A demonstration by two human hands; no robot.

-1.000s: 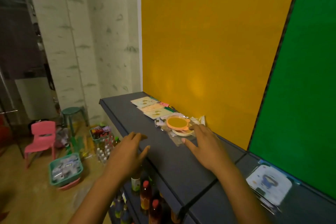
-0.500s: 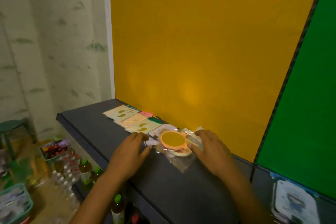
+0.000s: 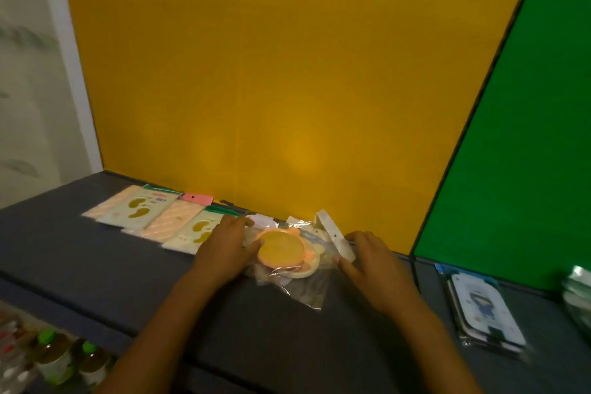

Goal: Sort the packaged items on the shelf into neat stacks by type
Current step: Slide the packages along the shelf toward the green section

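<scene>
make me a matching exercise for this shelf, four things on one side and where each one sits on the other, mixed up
Things:
1. footprint packets
2. round orange packet
3. blue and white packet
4. green-capped bottles

Places:
A. below the shelf's front edge, lower left
B. between the left hand and right hand
C. in front of the green panel, far right
D. left part of the shelf, along the yellow panel

Pairs: 1-D, 2-B, 3-C, 4-A
</scene>
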